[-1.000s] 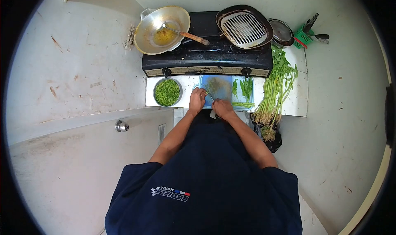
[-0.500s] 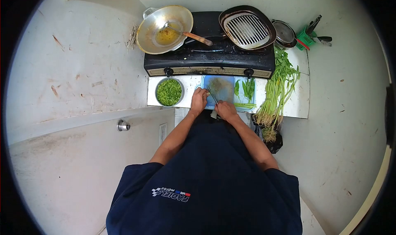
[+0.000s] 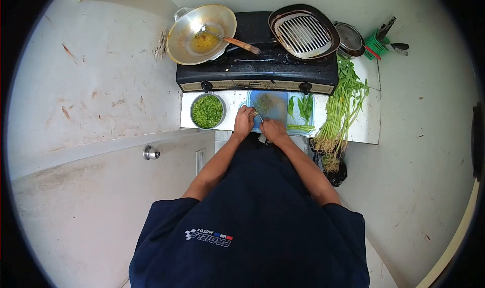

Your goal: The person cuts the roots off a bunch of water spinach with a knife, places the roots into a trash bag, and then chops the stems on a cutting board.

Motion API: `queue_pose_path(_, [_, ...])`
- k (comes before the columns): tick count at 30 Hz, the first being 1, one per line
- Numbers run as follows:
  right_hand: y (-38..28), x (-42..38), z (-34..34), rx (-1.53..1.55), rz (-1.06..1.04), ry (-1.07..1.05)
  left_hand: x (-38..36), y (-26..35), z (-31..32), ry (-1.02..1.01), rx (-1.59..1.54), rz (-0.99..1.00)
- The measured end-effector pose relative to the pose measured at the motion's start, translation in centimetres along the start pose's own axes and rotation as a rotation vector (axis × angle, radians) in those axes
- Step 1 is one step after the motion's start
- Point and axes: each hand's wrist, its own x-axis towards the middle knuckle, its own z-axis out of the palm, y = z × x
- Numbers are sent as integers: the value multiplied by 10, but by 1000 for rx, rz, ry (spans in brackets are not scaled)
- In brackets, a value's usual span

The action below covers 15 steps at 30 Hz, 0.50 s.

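My left hand (image 3: 243, 120) is closed at the left edge of the blue cutting board (image 3: 277, 105), pinching a thin pale-green vegetable stem (image 3: 253, 113). My right hand (image 3: 273, 130) grips a knife (image 3: 259, 116) by its handle, mostly hidden in the fist. The narrow blade slants up and left, close to the stem and my left fingers. Loose green leaves (image 3: 304, 108) and cut stalks (image 3: 300, 128) lie to the right of the board, in a light-blue tray (image 3: 312, 117). To the left stands a round bowl (image 3: 191, 113) full of chopped greens (image 3: 207, 111).
Behind the board is a black gas stove (image 3: 252, 73), bearing a wok (image 3: 178, 41) with a wooden-handled spatula (image 3: 241, 45) and a ridged grill pan (image 3: 304, 34). A bundle of leafy greens with roots (image 3: 336, 116) overhangs the counter's front edge. A green basket (image 3: 375, 48) holds knives.
My right hand and the knife have shifted slightly up and to the left, toward my left hand. The left hand keeps its pinch. The view has shifted slightly.
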Motion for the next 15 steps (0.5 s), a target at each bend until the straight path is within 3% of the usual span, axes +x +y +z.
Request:
queue_pose_path(6, [-1, 14, 11, -31, -10, 72, 0, 3, -2, 6, 18, -5])
queue_pose_path(9, [-4, 10, 9, -31, 115, -34, 0, 0, 1, 13, -7, -20])
queue_pose_path(12, [2, -5, 7, -121, -19, -121, -1, 0, 0, 9, -47, -54])
queue_pose_path(15, [5, -14, 0, -120, 26, -205, -2, 4, 0, 8, -56, -48])
